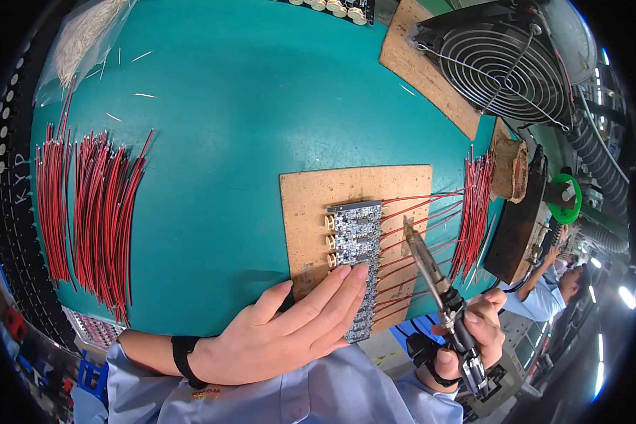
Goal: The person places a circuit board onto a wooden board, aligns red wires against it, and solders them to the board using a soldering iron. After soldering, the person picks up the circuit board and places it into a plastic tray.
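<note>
My left hand [279, 339] lies stretched out, its fingertips resting on a long circuit board panel [357, 230] with several gold round parts along its left edge. The panel sits on a brown fibreboard sheet [304, 191]. Several red wires [411, 208] run from the panel's right edge toward the right. In my right hand [482, 328] is a soldering iron [431, 268], gripped by its handle. Its tip points up and away, over the wires and apart from the panel. My left hand hides part of the panel's lower half.
Bundles of red wires lie at the left [102, 219] and right [475, 212]. A bag of thin white pieces [85, 42] is at the far left. A fan with a wire guard [502, 74] stands far right, near a green spool [565, 199]. Another person [544, 293] sits beyond.
</note>
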The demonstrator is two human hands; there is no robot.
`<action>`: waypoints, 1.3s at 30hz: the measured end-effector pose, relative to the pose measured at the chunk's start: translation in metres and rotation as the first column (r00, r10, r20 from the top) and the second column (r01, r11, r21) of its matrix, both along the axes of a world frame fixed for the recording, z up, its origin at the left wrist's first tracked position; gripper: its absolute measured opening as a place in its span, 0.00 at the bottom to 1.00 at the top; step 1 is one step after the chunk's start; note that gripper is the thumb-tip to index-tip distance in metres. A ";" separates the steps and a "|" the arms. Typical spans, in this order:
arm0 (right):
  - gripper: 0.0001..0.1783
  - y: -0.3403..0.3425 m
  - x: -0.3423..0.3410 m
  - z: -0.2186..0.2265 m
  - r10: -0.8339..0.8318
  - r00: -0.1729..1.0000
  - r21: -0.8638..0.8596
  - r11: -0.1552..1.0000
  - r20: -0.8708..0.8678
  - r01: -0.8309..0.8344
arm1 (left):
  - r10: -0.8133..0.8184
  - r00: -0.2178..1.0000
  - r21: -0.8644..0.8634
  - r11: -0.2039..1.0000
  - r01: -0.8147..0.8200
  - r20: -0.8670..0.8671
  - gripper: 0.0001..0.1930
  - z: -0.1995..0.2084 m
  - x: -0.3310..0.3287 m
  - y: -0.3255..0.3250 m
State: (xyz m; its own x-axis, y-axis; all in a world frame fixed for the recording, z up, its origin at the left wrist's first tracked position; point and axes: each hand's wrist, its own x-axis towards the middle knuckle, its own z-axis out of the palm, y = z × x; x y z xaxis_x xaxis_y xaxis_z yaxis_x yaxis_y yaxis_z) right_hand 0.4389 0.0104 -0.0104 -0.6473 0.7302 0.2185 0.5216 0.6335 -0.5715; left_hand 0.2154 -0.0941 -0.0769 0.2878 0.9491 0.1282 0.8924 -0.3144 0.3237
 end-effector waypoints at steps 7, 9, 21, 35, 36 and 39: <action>0.25 0.000 0.001 -0.001 0.076 0.996 -0.019 0.997 -0.040 -0.077 | 0.015 1.000 0.011 1.000 -0.015 -0.002 0.27 0.000 0.002 0.000; 0.24 0.001 -0.001 -0.002 0.073 0.997 -0.014 0.997 -0.026 -0.073 | 0.016 1.000 0.009 1.000 -0.016 0.001 0.27 -0.001 0.002 0.000; 0.23 0.002 -0.006 -0.009 0.059 0.997 -0.002 0.998 -0.048 -0.059 | 0.018 1.000 0.006 1.000 -0.018 0.006 0.28 -0.002 0.002 -0.001; 0.22 0.001 -0.005 -0.007 0.073 0.997 -0.004 0.997 -0.038 -0.073 | 0.017 1.000 0.007 1.000 -0.018 0.004 0.28 -0.001 0.002 -0.001; 0.23 0.001 -0.005 -0.007 0.074 0.997 -0.003 0.997 -0.036 -0.074 | 0.019 1.000 0.005 1.000 -0.019 0.007 0.27 -0.002 0.002 -0.001; 0.23 0.001 -0.004 -0.006 0.075 0.997 -0.001 0.997 -0.033 -0.075 | 0.019 1.000 0.002 1.000 -0.019 0.011 0.27 -0.001 0.002 -0.001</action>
State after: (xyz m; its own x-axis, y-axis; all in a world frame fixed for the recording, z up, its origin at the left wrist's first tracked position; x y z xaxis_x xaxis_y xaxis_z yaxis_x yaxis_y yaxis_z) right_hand 0.4347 0.0114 -0.0168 -0.6925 0.6806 0.2392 0.4538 0.6687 -0.5889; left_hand 0.2177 -0.0952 -0.0781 0.2680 0.9542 0.1332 0.8948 -0.2978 0.3327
